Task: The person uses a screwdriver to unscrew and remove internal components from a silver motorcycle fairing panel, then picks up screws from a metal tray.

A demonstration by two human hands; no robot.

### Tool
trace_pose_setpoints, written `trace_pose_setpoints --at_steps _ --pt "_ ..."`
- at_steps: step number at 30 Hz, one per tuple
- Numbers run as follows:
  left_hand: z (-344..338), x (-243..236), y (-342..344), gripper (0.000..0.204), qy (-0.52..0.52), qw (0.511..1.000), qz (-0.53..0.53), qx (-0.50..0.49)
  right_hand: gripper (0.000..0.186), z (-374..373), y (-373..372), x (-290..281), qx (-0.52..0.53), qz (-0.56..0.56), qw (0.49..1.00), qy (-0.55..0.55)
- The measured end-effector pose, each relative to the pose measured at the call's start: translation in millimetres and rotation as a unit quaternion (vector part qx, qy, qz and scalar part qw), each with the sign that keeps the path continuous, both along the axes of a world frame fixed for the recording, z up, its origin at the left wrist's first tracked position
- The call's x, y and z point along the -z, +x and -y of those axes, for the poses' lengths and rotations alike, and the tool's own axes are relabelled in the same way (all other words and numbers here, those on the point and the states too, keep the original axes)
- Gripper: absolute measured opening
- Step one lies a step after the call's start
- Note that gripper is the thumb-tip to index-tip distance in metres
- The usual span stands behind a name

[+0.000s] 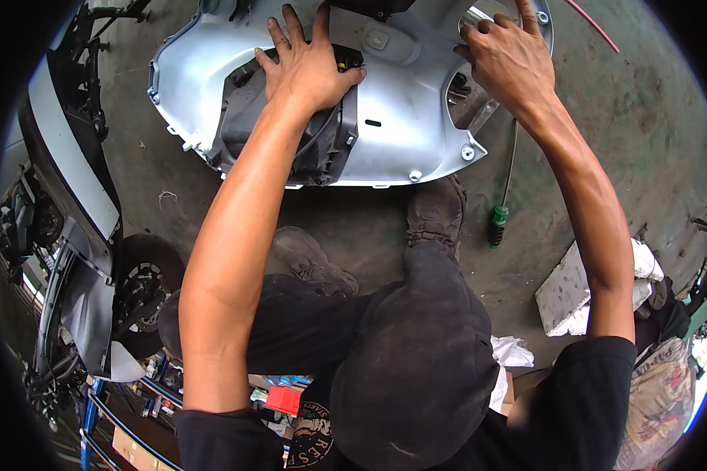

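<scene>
A silver plastic body panel [404,141] with openings lies across the top of the view. A black plastic housing [243,125] fills its left opening. My left hand [306,71] rests over the housing's top and the panel, fingers spread. My right hand [511,59] is at the panel's upper right opening, index finger stretched along the edge, other fingers curled; what they grip, if anything, is hidden. A long screwdriver with a green handle [498,224] lies on the floor below my right hand.
Dark scooter parts and a wheel [145,298] stand at the left, near a blue-framed rack [94,416]. A white foam block [565,286] and a printed sack [656,400] are at right. A pink tube [597,27] lies on the floor [652,125]. My shoes are below the panel.
</scene>
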State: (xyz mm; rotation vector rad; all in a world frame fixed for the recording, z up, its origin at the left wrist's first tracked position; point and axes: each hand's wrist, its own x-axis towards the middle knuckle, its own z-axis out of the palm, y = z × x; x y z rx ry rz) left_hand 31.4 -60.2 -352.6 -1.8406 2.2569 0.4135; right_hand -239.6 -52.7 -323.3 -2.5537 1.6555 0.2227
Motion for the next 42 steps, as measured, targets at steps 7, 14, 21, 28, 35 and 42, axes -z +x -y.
trace_pose_setpoints --at_steps 7,14,21,28,35,42 --pt "2 2 0 0.115 0.016 0.999 0.044 0.004 0.018 0 3 -2 0.019 0.01 1.0 0.016" --pt "5 -4 -13 0.109 0.051 0.995 0.079 -0.027 0.023 -7 7 -2 -0.012 -0.008 0.999 -0.035" --pt "22 0 10 0.1 0.079 0.997 0.022 -0.009 0.023 -9 10 -1 -0.012 0.009 0.999 -0.046" --pt "21 -33 -18 0.092 0.163 0.982 0.042 -0.085 0.02 -10 5 3 -0.01 0.028 0.998 -0.061" --pt "20 -39 -23 0.085 0.158 0.982 0.053 -0.089 0.02 -18 16 -7 0.001 -0.04 0.998 -0.054" --pt "18 -34 -11 0.082 0.152 0.982 0.06 -0.092 0.03 -65 28 -42 0.048 0.204 0.967 -0.143"
